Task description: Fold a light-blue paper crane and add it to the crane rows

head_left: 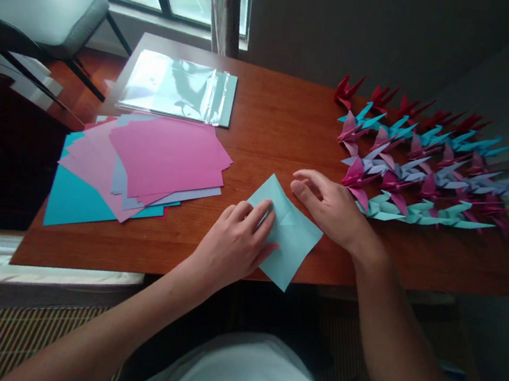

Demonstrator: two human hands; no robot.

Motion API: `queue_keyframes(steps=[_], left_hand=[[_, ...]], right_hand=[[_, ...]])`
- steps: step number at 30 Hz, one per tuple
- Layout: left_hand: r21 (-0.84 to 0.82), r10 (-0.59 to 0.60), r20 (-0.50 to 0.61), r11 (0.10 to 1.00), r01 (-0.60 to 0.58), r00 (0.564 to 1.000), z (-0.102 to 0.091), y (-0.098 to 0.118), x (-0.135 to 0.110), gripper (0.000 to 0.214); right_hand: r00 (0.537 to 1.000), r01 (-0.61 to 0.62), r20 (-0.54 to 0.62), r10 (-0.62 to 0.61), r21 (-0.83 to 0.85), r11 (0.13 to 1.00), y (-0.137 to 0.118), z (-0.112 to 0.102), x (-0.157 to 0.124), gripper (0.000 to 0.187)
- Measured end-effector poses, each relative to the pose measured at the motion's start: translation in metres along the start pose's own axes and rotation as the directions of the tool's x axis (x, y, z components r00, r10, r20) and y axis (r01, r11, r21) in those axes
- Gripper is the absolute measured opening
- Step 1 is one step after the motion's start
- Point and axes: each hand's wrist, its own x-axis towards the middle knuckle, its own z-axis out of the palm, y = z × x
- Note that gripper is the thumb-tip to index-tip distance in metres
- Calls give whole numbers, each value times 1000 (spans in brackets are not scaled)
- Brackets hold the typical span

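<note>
A square sheet of pale mint-green origami paper [299, 224] lies cornerwise at the table's front edge, with faint creases across it. My left hand [241, 236] rests on its left part, fingers bent and pressing on the sheet, thumb on the paper too. What lies under those fingers is hidden. Just right of the sheet's upper corner hovers my right hand [328, 203], holding nothing, its fingers loosely curved and the thumb a little apart from them. Beyond the right hand stand rows of folded paper cranes [421, 172] in red, blue, pink, lilac, magenta and mint.
A fanned pile of coloured paper sheets [169, 157] covers the left of the wooden table [273, 118]. Behind it lies a clear plastic packet [169, 85] with pale paper. A grey chair [39, 6] stands by the window at the back left.
</note>
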Motion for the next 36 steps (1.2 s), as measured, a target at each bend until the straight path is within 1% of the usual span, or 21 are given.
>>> queue_keyframes(steps=[2, 4, 5, 9, 11, 13, 15, 17, 19, 20, 22, 24, 25, 27, 28, 29, 33, 36], left_hand=[[2, -5, -13, 1000, 5, 1000, 0, 0, -1, 49], [11, -9, -21, 1000, 9, 1000, -1, 1, -1, 46], [16, -11, -21, 1000, 11, 1000, -1, 1, -2, 45], [25, -9, -10, 1000, 9, 1000, -5, 0, -5, 44], [19, -3, -3, 1000, 3, 1000, -6, -1, -7, 43], [7, 2, -2, 1000, -2, 1000, -7, -3, -9, 41], [-16, 13, -10, 1000, -13, 1000, -7, -5, -10, 38], [-53, 16, -29, 998, -18, 999, -7, -7, -12, 35], [-89, -28, -77, 996, 21, 997, -6, -8, -13, 33], [-104, -75, -113, 993, 63, 991, -6, -9, -14, 33], [-141, -203, -199, 974, 177, 959, -7, -11, -17, 33], [-197, -348, -277, 933, 301, 896, -10, -13, -20, 34], [-231, -417, -297, 904, 359, 859, -12, -13, -21, 34], [-302, -526, -295, 843, 445, 798, -15, -13, -24, 34], [-331, -562, -276, 817, 472, 780, -16, -11, -25, 33], [-356, -585, -253, 797, 489, 770, -17, -10, -26, 33], [-418, -620, -175, 750, 513, 765, -21, -7, -24, 34], [-420, -644, -130, 724, 546, 754, -25, -9, -20, 36]], right_hand=[[999, -32, 31, 32, -17, 999, -1, -4, -20, 46], [998, -55, 9, 55, -41, 998, 1, -2, -35, 44], [998, -61, -24, 60, -50, 997, 3, 0, -39, 40], [984, -32, -175, 17, -84, 996, 16, 12, -44, 21], [977, -17, -214, -2, -87, 996, 21, 17, -44, 17], [971, -15, -237, -12, -110, 994, 24, 22, -45, 18], [967, -9, -251, -38, -186, 983, 24, 26, -46, 22], [960, 8, -265, -92, -300, 954, 22, 31, -47, 28], [949, 23, -278, -152, -418, 908, 17, 35, -49, 32], [944, 28, -278, -178, -470, 882, 15, 37, -50, 32], [944, 56, -247, -219, -534, 844, 11, 41, -52, 32], [950, 109, -194, -246, -532, 840, 8, 44, -54, 30], [952, 133, -172, -254, -516, 846, 8, 46, -54, 28], [956, 149, -153, -252, -486, 861, 7, 49, -55, 24], [958, 145, -150, -244, -481, 864, 7, 50, -55, 24], [960, 137, -150, -235, -483, 865, 6, 51, -56, 26], [964, 124, -141, -225, -507, 853, 4, 54, -58, 34], [964, 143, -127, -232, -488, 861, 1, 57, -60, 33]])
